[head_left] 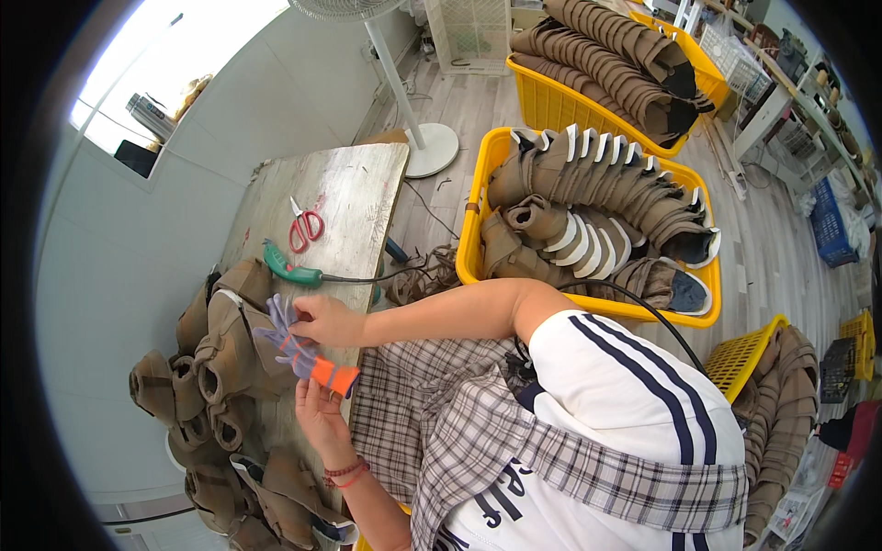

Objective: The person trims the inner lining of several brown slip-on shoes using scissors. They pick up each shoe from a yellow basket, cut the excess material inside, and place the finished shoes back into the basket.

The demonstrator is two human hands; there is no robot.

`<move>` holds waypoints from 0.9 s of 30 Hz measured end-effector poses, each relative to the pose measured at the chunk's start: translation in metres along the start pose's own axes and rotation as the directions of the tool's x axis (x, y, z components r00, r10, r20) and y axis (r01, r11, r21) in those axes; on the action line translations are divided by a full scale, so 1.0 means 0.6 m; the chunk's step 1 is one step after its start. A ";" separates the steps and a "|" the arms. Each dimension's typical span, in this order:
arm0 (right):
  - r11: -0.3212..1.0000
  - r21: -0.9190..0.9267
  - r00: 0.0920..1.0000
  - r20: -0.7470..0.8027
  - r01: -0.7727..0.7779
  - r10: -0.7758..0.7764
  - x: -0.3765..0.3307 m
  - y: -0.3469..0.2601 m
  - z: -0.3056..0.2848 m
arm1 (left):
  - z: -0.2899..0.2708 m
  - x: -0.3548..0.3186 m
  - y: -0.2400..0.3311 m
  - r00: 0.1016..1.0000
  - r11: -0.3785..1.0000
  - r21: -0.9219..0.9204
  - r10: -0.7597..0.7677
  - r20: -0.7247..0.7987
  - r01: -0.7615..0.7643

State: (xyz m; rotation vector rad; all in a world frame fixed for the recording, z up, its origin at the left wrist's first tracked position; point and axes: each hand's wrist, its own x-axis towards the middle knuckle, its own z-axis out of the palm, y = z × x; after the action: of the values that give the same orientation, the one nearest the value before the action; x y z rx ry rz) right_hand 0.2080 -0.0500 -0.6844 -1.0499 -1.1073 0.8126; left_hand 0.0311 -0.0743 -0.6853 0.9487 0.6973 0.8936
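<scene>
My right hand (323,321) and my left hand (318,409) both hold a purple-grey work glove (296,349) with an orange cuff, just above the edge of a worn wooden table (354,188). The right hand pinches the glove near its fingers. The left hand, with a red bracelet at the wrist, grips it below the cuff. Brown fabric shoe uppers (220,354) are piled right behind the glove, on the table's near end.
A green corded hand tool (289,269) and red-handled scissors (306,223) lie on the table. Yellow crates (470,230) full of brown uppers with white soles stand to the right, another crate (551,106) beyond. A fan stand (430,147) is on the floor.
</scene>
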 end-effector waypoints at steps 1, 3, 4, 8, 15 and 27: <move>0.997 0.070 1.000 0.023 -0.022 0.021 0.001 -0.001 -0.001 | 0.012 -0.001 0.009 1.000 0.999 -0.028 -0.021 0.002 0.021; 0.981 0.187 0.992 0.123 -0.053 0.030 0.003 -0.007 0.007 | 0.024 0.002 0.010 0.998 0.999 -0.033 -0.002 0.070 0.005; 0.979 0.198 0.992 0.123 -0.050 0.026 0.003 -0.014 0.010 | 0.017 0.008 0.005 0.998 0.999 -0.033 0.026 0.066 -0.024; 0.929 0.308 0.975 0.146 -0.203 0.165 0.029 -0.029 -0.023 | 0.018 0.028 0.006 0.984 0.991 -0.035 0.122 -0.128 -0.127; 0.986 -0.134 0.977 0.200 0.100 -0.072 -0.037 -0.091 -0.073 | 0.001 0.006 -0.008 0.913 0.918 -0.139 0.332 -0.238 -0.371; 0.498 -0.405 0.642 0.508 0.767 -0.575 -0.097 -0.075 -0.010 | 0.054 0.003 -0.021 0.888 0.917 -0.117 0.329 -0.321 -0.382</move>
State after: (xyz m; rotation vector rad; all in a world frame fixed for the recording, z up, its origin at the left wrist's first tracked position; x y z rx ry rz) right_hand 0.1989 -0.1189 -0.6600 -0.8483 -1.9755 -0.0740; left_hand 0.0626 -0.0889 -0.6833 0.8017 0.6915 1.4243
